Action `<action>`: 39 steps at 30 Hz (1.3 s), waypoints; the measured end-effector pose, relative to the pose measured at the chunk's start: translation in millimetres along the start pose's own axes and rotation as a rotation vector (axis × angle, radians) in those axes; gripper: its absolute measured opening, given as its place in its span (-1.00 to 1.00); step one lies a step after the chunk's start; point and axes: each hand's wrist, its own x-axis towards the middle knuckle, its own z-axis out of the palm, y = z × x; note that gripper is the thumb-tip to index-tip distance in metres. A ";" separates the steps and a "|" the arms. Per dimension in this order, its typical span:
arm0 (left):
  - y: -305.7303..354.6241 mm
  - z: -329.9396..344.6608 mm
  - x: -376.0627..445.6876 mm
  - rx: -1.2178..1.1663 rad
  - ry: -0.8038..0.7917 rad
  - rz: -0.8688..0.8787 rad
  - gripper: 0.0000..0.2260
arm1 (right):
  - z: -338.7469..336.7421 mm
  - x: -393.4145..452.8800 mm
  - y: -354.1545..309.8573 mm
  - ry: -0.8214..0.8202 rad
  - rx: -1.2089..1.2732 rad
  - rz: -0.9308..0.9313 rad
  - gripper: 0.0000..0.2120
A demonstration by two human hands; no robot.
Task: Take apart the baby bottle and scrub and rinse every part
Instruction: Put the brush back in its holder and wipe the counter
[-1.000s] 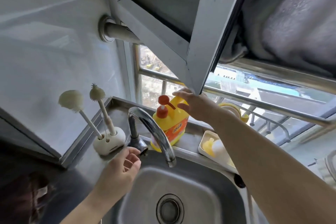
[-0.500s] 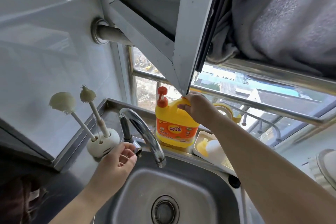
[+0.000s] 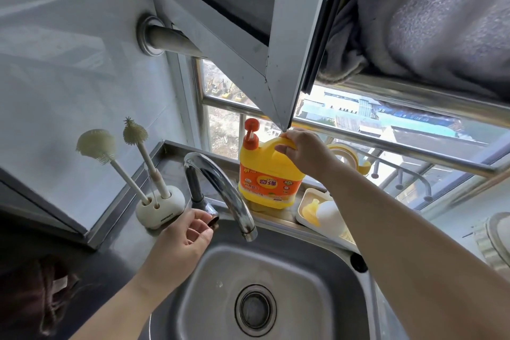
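I keep the sink (image 3: 317, 262) below both my hands as the place for the work, with nothing in its basin yet. My right hand (image 3: 306, 153) is clamped around the handle of the detergent jug (image 3: 266, 174), which stands just behind the faucet (image 3: 220, 182). I think I should lift it straight and low, away from the window frame corner (image 3: 284, 121) just above my knuckles. My left hand (image 3: 182, 243) curls around the faucet lever (image 3: 208, 212), touching it. The baby bottle (image 3: 328, 215) lies in the tray (image 3: 303, 207) under my right forearm, not yet taken apart.
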 end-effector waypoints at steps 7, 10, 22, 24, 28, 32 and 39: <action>-9.8 -2.5 -3.0 0.014 0.005 -0.015 -0.84 | 0.8 -3.0 -0.9 -0.005 -0.024 0.002 -0.64; -13.5 -3.7 -6.4 0.027 -0.004 -0.033 -0.84 | 2.1 -6.6 -2.3 0.044 -0.097 0.008 -0.56; -87.9 -42.7 -56.2 0.224 0.102 -0.113 -0.87 | 47.9 -145.2 -30.1 0.144 0.090 0.166 -0.84; -113.8 -58.4 -73.1 0.272 0.192 -0.148 -0.85 | 84.2 -168.2 -47.0 -0.092 0.133 0.183 -0.74; -164.8 -104.7 -97.7 0.530 0.454 -0.121 -0.82 | 150.9 -176.4 -111.4 -0.345 0.231 0.054 -0.65; -201.3 -156.5 -93.0 0.690 0.479 -0.236 -0.54 | 194.3 -151.5 -193.3 -0.495 0.289 -0.111 -0.76; -235.2 -174.9 -61.5 0.894 0.153 -0.490 -0.41 | 232.2 -131.9 -266.1 -0.581 0.292 -0.179 -0.85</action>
